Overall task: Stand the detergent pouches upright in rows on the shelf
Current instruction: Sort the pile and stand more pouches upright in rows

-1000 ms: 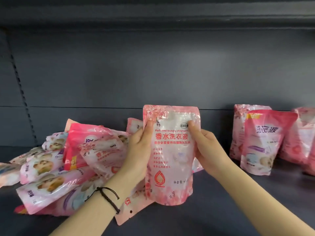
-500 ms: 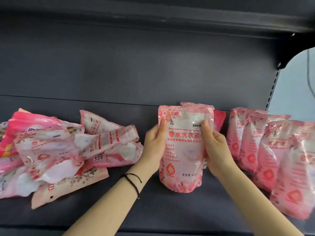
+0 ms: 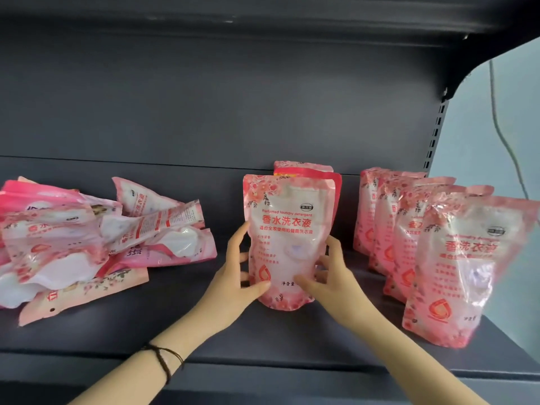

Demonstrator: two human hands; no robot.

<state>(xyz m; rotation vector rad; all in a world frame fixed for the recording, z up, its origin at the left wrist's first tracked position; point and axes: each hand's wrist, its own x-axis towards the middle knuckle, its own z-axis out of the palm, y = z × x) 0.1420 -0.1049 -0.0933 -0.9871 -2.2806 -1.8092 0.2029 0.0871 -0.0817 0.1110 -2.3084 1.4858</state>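
A pink and white detergent pouch (image 3: 287, 232) stands upright on the dark shelf (image 3: 263, 343), in front of two other upright pouches (image 3: 306, 171). My left hand (image 3: 238, 276) grips its lower left side and my right hand (image 3: 324, 276) its lower right side, thumbs across the front. To the right, a row of several upright pouches (image 3: 464, 270) runs from the back wall to the shelf's front. A loose pile of pouches (image 3: 87, 241) lies flat at the left.
The shelf's back panel (image 3: 204, 112) is dark grey, with an upper shelf (image 3: 263, 13) overhead. A slotted upright (image 3: 435, 133) marks the right end, beside a pale wall with a hanging cable (image 3: 502, 127). Bare shelf surface lies between the pile and the held pouch.
The pouch has gone down onto the shelf in front of the middle row. Both hands slid from its upper sides to its lower part.
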